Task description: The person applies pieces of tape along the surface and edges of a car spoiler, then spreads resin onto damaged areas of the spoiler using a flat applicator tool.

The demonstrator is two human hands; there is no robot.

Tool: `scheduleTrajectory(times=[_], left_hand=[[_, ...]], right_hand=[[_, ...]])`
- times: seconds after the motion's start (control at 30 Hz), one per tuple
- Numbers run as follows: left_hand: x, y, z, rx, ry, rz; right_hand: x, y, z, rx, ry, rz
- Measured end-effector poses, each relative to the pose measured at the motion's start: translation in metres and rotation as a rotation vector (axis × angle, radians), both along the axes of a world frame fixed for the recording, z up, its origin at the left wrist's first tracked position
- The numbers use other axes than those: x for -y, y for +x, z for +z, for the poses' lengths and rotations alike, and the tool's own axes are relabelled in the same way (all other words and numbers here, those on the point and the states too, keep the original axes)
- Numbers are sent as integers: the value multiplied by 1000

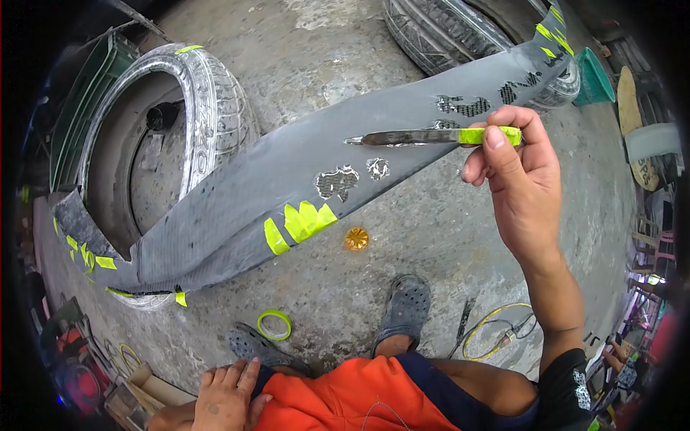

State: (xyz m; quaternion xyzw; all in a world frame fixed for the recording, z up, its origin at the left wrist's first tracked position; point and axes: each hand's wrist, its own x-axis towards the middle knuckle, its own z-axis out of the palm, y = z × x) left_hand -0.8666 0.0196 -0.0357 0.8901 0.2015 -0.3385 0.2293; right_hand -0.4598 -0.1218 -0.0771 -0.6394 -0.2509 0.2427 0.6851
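My right hand (519, 161) pinches the green-taped handle of a thin dark blade tool (410, 137), its pale tip pointing left over a long grey panel (237, 187). The panel shows several rough patches with dark weave inside. Strips of yellow-green tape (309, 219) stick to its lower edge, and more tape is at both ends. The panel lies across tires. My left hand (228, 394) rests near my lap at the bottom left, fingers spread, holding nothing.
A tire (194, 108) supports the panel at the left, another tire (453, 32) stands at the top. On the floor are a green tape roll (274, 325), an amber dish (356, 239) and a yellow cable (474, 334). A teal bucket (595, 79) sits at the right.
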Motion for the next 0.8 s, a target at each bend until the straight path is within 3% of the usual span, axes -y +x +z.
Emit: scheduleTrajectory(times=[0.8], left_hand=[[-2,-7,-2,-16,11,-44]], right_hand=[[-4,-17,-3,28,33,156]])
